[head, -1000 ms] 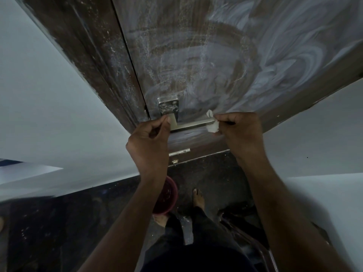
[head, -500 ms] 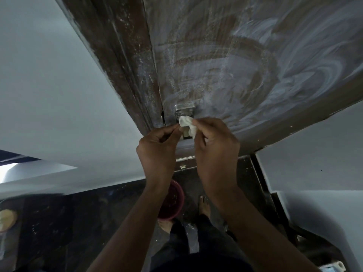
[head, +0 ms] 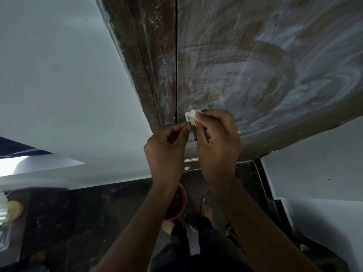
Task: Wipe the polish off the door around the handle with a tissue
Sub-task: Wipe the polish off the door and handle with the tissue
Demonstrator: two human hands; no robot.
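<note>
Because the tissue (head: 190,116) is soft, light and easily torn, it is best pinched as a bunched wad and pressed flat, not dragged by a loose corner. It is held crumpled between the closed fingers of the right hand (head: 218,142), against the metal plate of the handle (head: 194,132) on the door (head: 265,61), where pale polish swirls are seen all around. The left hand (head: 167,150) is kept just beside it, its fingers curled narrowly together at the plate's lower edge; whether anything is gripped there cannot be told. Compared with a second ago, the right hand is seen to have been brought from the lever's far end inward to the plate, and the lever is now hidden behind it.
</note>
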